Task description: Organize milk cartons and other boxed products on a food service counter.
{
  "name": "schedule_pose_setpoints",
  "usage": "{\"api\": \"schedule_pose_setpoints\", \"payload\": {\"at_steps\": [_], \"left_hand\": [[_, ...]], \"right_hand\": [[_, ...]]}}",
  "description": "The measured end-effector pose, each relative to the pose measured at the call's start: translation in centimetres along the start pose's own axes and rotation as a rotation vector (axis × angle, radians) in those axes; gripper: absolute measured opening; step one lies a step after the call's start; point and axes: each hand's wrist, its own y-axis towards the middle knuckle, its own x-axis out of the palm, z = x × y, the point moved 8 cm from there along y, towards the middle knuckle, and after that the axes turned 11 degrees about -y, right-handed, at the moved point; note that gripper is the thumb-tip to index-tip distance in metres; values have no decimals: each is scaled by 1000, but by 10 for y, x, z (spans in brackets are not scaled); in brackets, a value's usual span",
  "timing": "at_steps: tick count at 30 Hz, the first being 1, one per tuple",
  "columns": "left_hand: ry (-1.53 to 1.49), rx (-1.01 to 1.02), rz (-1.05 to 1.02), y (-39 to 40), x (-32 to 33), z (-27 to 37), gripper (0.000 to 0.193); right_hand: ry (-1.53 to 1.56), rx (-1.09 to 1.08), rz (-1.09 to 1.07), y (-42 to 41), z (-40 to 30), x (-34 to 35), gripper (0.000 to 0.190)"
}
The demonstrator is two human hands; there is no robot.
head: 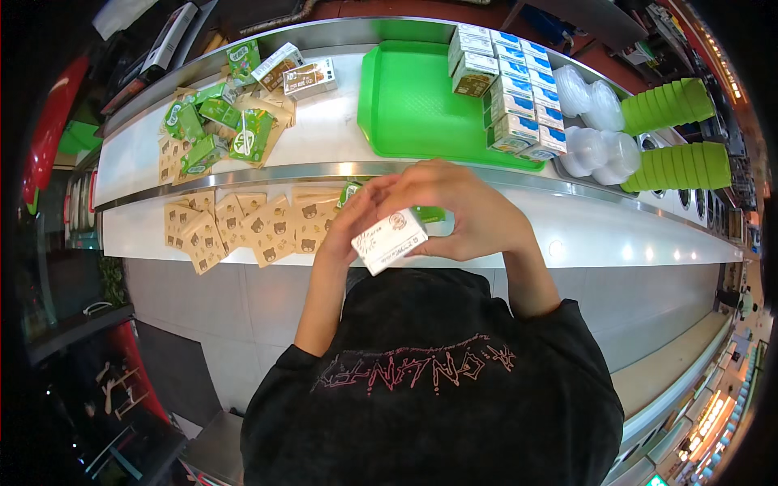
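Observation:
A small white drink carton (390, 242), printed on the face towards me, is held between my left hand (355, 219) and my right hand (465, 209). My right thumb presses along its lower right side, and the fingers of both hands meet over its far end. Behind my hands, a green carton (429, 214) shows in part on the near white counter. Another bit of green packaging (349, 193) peeks out by my left fingers. Left of that hand lie several kraft paper bags (267, 231) with bear prints, flat and overlapping, some jutting past the counter edge.
On the raised shelf (337, 130), green cartons (249, 136) lie heaped on kraft bags at left, near brown-and-white cartons (310, 79). A green tray (413, 100) bears rows of white-and-blue cartons (516, 115). Further right stand clear plastic cups (598, 152) and stacked green cups (678, 167). A metal edge (292, 173) divides the levels.

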Motion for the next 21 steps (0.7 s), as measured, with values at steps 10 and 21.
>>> {"api": "schedule_pose_setpoints", "payload": {"at_steps": [10,21], "left_hand": [[467,264,-21,-30,14,16,62],[742,206,144,-51,-4,10,47]], "right_hand": [[-220,-4,227,-25,4,-26,45],[-711,306,390,-19,140,-87,42]]}}
